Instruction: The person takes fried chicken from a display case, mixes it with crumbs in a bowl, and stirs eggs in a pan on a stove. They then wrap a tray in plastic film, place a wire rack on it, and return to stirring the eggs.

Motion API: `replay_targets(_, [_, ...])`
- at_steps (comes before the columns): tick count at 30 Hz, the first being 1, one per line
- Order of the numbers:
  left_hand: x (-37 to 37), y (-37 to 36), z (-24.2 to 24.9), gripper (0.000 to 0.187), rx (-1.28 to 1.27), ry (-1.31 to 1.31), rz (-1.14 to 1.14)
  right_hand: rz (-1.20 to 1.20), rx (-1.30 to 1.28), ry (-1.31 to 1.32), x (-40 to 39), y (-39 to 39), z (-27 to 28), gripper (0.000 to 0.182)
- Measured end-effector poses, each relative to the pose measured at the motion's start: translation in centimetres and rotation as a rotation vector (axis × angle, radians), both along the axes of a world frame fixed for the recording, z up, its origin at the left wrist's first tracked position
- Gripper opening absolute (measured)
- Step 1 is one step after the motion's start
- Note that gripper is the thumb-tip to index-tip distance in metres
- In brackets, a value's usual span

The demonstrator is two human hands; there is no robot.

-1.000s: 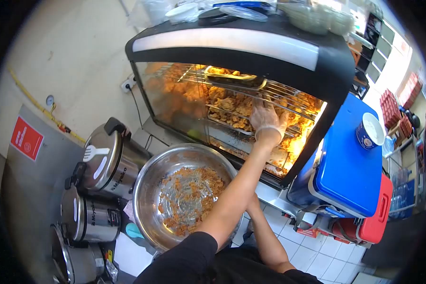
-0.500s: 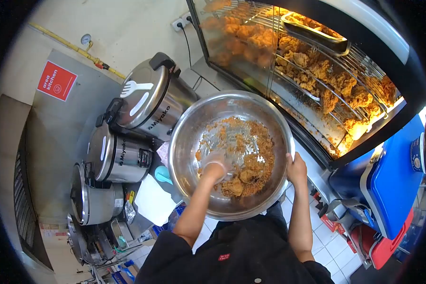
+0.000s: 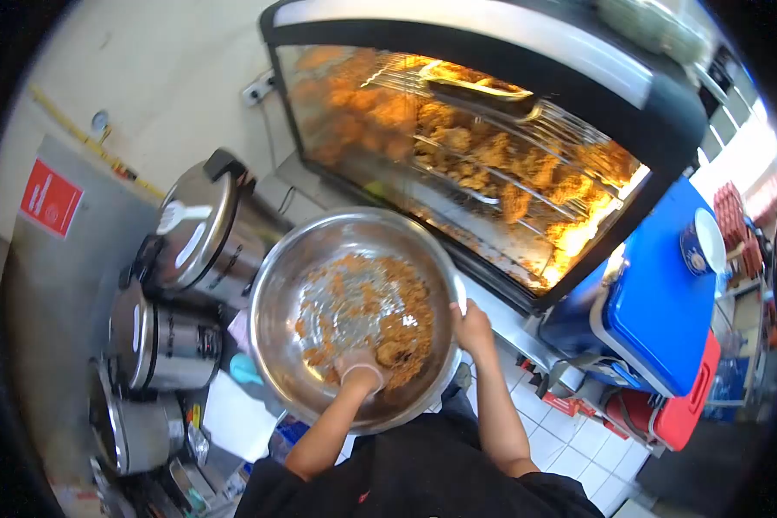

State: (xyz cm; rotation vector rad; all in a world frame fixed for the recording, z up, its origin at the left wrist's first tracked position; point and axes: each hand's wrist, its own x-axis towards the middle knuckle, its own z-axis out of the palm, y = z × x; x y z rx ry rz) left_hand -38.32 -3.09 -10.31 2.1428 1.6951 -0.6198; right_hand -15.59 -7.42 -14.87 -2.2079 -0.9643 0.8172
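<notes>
A large steel mixing bowl is in front of my body, with brown fried crumbs strewn over its bottom and up one side. My right hand grips the bowl's rim at the right. Down inside the bowl, my left hand reaches into the crumbs near the front; it seems to wear a thin clear glove. Its fingers are blurred and partly hidden, so what they hold cannot be made out. Just right of that hand lies a browned fried piece, close to the fingers.
Behind the bowl stands a lit glass display warmer with fried chicken on racks. Rice cookers line the left, near a white sheet and a turquoise scoop. At right are a blue cooler with a paper cup, and a red cooler.
My view has swung, so the bowl and coolers appear further left and the warmer shows more fully. My left hand has moved toward the bowl's front; my right hand keeps the rim.
</notes>
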Motion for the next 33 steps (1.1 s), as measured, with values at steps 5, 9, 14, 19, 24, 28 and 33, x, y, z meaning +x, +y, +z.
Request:
replay_targets(5, [-3.6,0.7,-6.7,0.059,-0.137,-0.034,-0.06,-0.011,0.048,0.019,-0.4,-0.3,1.1,0.043])
replay_targets(9, [-6.1,0.9,-7.2,0.058,-0.224,-0.2,0.028,-0.019,0.052,0.042,-0.3,-0.3,1.6,0.039])
replay_targets(14, [-5.5,0.1,-4.3,0.076,-0.351,-0.197,-0.124,-0.016,0.079,0.091,-0.3,-0.4,1.3,0.037])
replay_targets(19, [-7.1,1.2,-5.4,0.069,-0.415,-0.189,-0.188,-0.013,0.084,0.105,-0.3,-0.5,1.1,0.037])
replay_targets(24, [-8.2,1.5,-1.1,0.052,-0.604,-0.564,0.35,-0.006,0.039,0.115,-0.3,-0.6,1.6,0.036])
replay_targets(28, [-9.0,2.2,0.8,0.047,-1.078,-1.301,1.033,0.004,0.056,0.124,-0.3,-0.8,1.7,0.036])
replay_targets(33, [-3.9,3.5,3.8,0.042,-1.124,-1.947,1.086,0.021,0.042,0.118,-0.2,-0.7,1.7,0.036])
